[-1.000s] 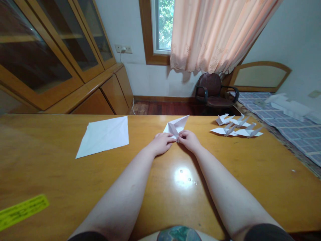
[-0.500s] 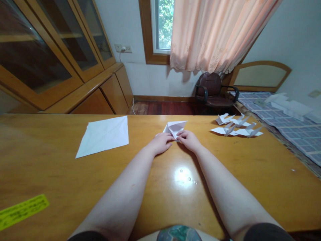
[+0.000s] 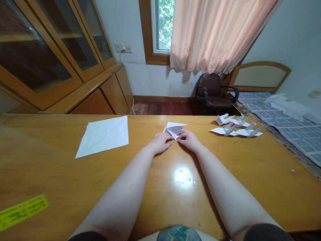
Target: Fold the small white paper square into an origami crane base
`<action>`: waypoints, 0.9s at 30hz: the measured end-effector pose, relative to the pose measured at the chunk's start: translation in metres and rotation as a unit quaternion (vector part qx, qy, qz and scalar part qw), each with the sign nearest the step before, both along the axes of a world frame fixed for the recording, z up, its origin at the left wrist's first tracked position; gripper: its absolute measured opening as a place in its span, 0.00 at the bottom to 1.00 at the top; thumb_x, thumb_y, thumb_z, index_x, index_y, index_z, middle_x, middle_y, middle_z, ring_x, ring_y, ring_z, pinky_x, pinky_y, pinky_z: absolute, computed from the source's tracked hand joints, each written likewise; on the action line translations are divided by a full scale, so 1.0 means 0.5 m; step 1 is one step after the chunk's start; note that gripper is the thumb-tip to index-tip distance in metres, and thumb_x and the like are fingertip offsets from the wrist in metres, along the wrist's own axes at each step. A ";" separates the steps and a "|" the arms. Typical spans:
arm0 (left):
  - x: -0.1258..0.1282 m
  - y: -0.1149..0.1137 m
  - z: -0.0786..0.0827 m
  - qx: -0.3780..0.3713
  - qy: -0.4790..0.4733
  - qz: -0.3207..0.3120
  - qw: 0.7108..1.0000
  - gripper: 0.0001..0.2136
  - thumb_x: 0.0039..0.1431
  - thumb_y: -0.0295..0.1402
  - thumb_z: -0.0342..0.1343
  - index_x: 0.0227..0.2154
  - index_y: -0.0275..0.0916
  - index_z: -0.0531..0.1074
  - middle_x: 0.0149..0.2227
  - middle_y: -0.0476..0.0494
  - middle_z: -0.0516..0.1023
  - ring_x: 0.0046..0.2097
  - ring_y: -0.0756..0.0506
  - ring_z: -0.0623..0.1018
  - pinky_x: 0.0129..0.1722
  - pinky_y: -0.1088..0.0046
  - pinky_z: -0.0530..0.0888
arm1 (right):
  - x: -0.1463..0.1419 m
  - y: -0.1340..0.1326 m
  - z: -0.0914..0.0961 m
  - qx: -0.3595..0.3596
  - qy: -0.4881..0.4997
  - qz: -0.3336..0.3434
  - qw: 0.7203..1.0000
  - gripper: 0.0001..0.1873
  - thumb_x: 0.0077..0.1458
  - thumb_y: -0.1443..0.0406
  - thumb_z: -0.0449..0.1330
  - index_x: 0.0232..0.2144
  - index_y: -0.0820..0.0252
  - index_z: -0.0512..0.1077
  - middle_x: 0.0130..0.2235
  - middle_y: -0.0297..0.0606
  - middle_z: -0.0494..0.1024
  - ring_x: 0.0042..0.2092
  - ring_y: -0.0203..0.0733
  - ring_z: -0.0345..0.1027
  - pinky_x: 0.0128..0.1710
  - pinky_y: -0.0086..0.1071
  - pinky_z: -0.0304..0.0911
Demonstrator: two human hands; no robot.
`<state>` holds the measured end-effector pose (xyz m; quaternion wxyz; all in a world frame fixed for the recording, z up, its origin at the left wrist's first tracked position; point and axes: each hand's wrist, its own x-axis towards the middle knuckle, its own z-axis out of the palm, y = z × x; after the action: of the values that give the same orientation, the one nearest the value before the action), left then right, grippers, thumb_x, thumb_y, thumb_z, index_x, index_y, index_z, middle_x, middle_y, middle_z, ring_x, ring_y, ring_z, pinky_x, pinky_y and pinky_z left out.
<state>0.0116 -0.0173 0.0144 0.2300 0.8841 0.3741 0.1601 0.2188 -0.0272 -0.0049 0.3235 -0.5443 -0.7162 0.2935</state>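
Observation:
A partly folded piece of white origami paper point(image 3: 175, 127) lies on the wooden table in front of me, one flap raised and angled to the right. My left hand point(image 3: 162, 142) rests across its near left side, with fingers pressed on the paper. The fingers of my right hand point(image 3: 188, 139) pinch its near right edge, close to my left fingertips. Where the hands cover it, the lower part of the paper is hidden. Several folded paper cranes point(image 3: 235, 126) stand to the right. To the left, a flat white sheet of paper point(image 3: 105, 136) shows crease lines.
The wooden table point(image 3: 75, 187) bears a yellow label point(image 3: 22, 212) at its near left. Beyond its far edge are a glass-fronted cabinet point(image 3: 72, 80), a dark office chair point(image 3: 212, 88) and a bed point(image 3: 283, 113) with a checked cover.
The raised flap of the origami paper has come down lower and flatter. Both hands have stayed almost in place.

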 end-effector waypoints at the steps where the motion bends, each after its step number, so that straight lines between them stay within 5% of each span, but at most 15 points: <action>1: 0.001 0.000 -0.001 -0.010 -0.014 0.012 1.000 0.15 0.57 0.31 0.56 0.47 0.45 0.76 0.49 0.44 0.78 0.50 0.42 0.75 0.53 0.63 0.70 | -0.001 0.000 0.001 0.001 -0.002 0.002 1.000 0.03 0.45 0.69 0.65 0.23 0.58 0.80 0.39 0.40 0.77 0.42 0.42 0.71 0.48 0.37 0.64; 8: 0.005 0.018 -0.013 -0.025 -0.106 0.153 0.982 0.07 0.57 0.34 0.57 0.34 0.36 0.77 0.39 0.40 0.78 0.45 0.42 0.76 0.48 0.64 0.73 | -0.003 -0.001 0.003 0.003 -0.011 0.005 1.000 0.03 0.46 0.69 0.66 0.25 0.57 0.81 0.40 0.39 0.77 0.42 0.42 0.71 0.46 0.35 0.65; 12: 0.003 0.021 -0.014 -0.017 -0.085 0.151 0.985 0.07 0.57 0.33 0.58 0.26 0.37 0.74 0.36 0.42 0.78 0.43 0.43 0.76 0.47 0.65 0.73 | -0.003 -0.002 0.008 0.004 -0.022 0.008 1.000 0.05 0.47 0.70 0.65 0.26 0.56 0.81 0.40 0.39 0.78 0.42 0.42 0.71 0.47 0.36 0.64; 15: 0.003 0.017 -0.016 -0.023 -0.093 0.176 0.980 0.04 0.56 0.32 0.58 0.32 0.37 0.74 0.39 0.41 0.77 0.44 0.43 0.76 0.48 0.65 0.73 | -0.003 -0.002 0.011 0.005 -0.026 0.014 1.000 0.06 0.47 0.71 0.64 0.26 0.56 0.81 0.39 0.39 0.79 0.42 0.43 0.72 0.48 0.37 0.64; 19: 0.002 0.010 -0.020 -0.061 -0.151 0.196 0.967 0.21 0.55 0.33 0.60 0.51 0.38 0.66 0.50 0.38 0.73 0.44 0.45 0.78 0.49 0.64 0.74 | -0.003 -0.001 0.012 0.007 -0.020 0.016 1.000 0.06 0.46 0.71 0.65 0.26 0.56 0.81 0.38 0.38 0.79 0.42 0.42 0.72 0.48 0.37 0.64; 21: 0.000 0.005 -0.015 -0.032 -0.165 0.183 0.969 0.25 0.55 0.33 0.60 0.55 0.40 0.62 0.55 0.38 0.69 0.46 0.45 0.77 0.50 0.63 0.73 | -0.002 0.000 0.011 0.004 -0.017 0.014 1.000 0.05 0.46 0.71 0.65 0.26 0.56 0.80 0.38 0.39 0.80 0.42 0.43 0.72 0.48 0.37 0.64; 24: -0.007 -0.006 0.004 0.086 -0.151 0.208 0.962 0.17 0.56 0.33 0.58 0.49 0.42 0.67 0.56 0.38 0.68 0.53 0.43 0.73 0.55 0.62 0.69 | -0.002 0.000 0.008 0.003 -0.014 0.013 1.000 0.05 0.46 0.71 0.65 0.26 0.56 0.80 0.38 0.39 0.80 0.42 0.43 0.72 0.49 0.37 0.64; 27: -0.010 -0.018 0.025 0.127 -0.104 0.132 0.978 0.08 0.62 0.34 0.51 0.39 0.42 0.74 0.46 0.42 0.75 0.50 0.43 0.74 0.55 0.63 0.69 | -0.001 0.000 0.006 0.008 -0.012 0.017 1.000 0.05 0.46 0.71 0.64 0.26 0.57 0.80 0.38 0.39 0.80 0.41 0.42 0.72 0.48 0.37 0.64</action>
<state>0.0064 -0.0265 0.0270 0.1306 0.8275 0.4379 0.3263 0.2181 -0.0271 -0.0018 0.3146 -0.5330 -0.7314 0.2863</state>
